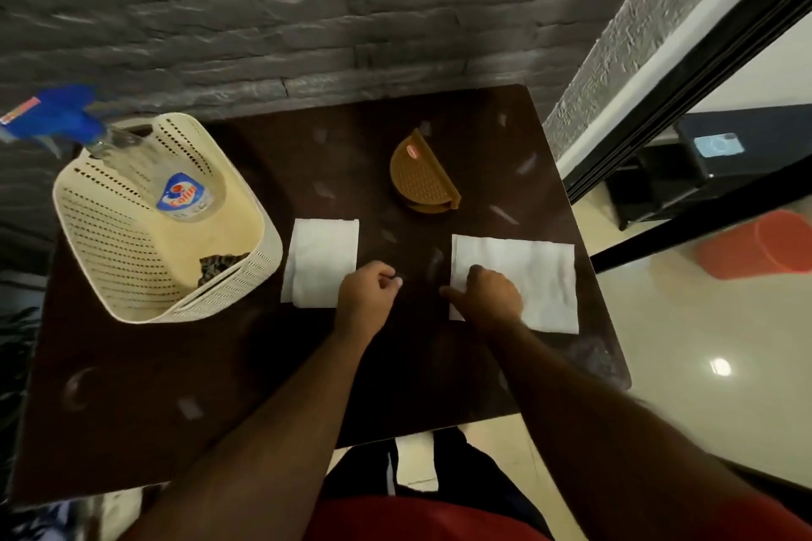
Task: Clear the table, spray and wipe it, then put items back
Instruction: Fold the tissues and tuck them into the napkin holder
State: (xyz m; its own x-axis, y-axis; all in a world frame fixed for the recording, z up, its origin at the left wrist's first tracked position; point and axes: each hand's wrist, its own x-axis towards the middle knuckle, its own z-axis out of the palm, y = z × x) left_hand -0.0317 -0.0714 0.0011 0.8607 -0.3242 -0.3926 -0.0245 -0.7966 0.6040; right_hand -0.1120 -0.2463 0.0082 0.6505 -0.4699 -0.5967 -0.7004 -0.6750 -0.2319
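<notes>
While right hand point(494, 296) presses flat napkin point(534, 277), perforated basket point(132, 233) holds spray bottle point(175, 184).

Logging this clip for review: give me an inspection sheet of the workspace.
Surface: dark table, pale smudges.
Job's things: spray bottle leaning in cream basket; dark cloth inside; brown napkin holder empty; two napkins flat.
Clutter: nothing seen.
Hands: left hand curled beside left napkin; right hand rests on right napkin.
Cables: nothing seen.
Surroundings: stone wall, orange bucket on floor.
</notes>
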